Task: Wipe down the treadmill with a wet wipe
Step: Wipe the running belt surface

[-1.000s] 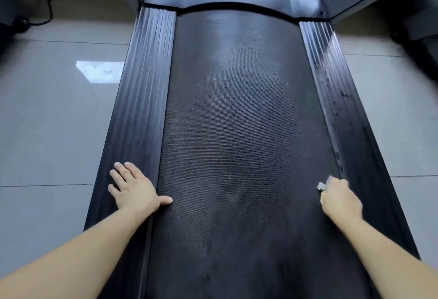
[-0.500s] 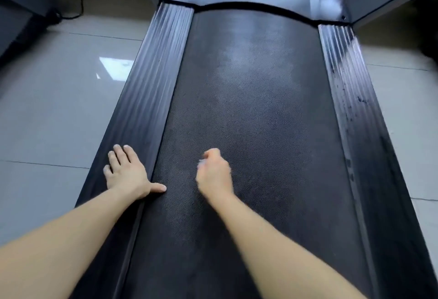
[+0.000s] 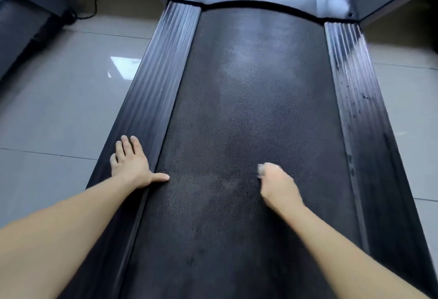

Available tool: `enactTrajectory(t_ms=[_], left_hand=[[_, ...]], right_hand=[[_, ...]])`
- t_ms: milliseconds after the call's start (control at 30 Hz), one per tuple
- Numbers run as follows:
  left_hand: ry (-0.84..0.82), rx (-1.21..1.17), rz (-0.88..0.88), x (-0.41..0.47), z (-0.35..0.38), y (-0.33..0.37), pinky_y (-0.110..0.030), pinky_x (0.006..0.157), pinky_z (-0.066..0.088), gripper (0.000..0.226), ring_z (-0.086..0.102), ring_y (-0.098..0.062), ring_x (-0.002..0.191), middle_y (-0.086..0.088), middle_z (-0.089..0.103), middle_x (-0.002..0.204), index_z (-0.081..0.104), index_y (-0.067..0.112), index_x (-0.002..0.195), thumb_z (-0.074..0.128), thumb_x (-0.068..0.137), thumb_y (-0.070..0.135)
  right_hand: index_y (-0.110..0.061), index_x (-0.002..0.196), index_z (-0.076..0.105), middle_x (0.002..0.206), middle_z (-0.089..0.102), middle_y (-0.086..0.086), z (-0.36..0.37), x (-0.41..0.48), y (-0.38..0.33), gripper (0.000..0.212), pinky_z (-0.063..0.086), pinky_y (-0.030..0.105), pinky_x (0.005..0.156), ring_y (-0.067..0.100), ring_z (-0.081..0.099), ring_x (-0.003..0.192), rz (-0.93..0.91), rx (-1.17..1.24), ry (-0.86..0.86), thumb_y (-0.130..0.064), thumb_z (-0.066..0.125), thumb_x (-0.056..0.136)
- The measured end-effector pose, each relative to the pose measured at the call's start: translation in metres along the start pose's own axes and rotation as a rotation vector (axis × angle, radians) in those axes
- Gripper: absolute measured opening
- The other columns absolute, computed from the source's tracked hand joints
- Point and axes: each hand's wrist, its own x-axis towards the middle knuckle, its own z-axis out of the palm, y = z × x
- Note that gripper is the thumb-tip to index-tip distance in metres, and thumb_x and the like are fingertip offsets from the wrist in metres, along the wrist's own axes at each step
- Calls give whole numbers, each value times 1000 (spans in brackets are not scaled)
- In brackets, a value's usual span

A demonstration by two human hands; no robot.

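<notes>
Head: R hand [image 3: 278, 186] grips wipe [image 3: 261, 170] on belt [image 3: 248, 109].

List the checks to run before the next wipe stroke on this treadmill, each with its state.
1. Wipe held: ok. The right hand has the wipe in its grip, a corner showing.
2. Support: ok. The left hand lies flat on the left rail, thumb on the belt.
3. Wipe touching belt: cannot tell, blurred.
4. Right rail clean: not ok, dark specks along it.
5. Wipe wet enough: cannot tell.
</notes>
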Motion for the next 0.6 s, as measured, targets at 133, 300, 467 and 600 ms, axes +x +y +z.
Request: enactTrajectory(t_ms=[133,300,467,600], left_hand=[[8,18,-3,0,-1,-1,-50,126,9,170,-12,-34,157,-20,-18,168,-20,4,158,65,44,97],[26,2,10,-5,0,-1,-50,127,9,164,-9,-35,157,-23,-14,168,-16,2,159,65,50,95],[72,61,41,-54,27,-16,-46,127,12,155,-2,-36,157,-25,-6,168,-8,-1,159,56,58,97],[57,70,-28,-105,55,-44,-47,127,15,162,0,-36,157,-27,-4,167,-9,-1,159,54,50,102]], right_hand=[[-19,102,55,97,63,5,-31,-36,114,11,50,36,67,32,66,88,386,-159,-4,-14,50,93],[-7,99,57,111,66,14,-38,-35,125,7,40,32,70,30,53,85,609,-70,-50,-10,55,94],[-5,109,63,111,66,18,-12,-1,46,17,43,36,77,35,62,101,442,199,6,-11,55,95],[-8,104,59,113,65,11,22,16,-69,9,40,34,83,34,58,112,62,276,-67,-10,56,96]])
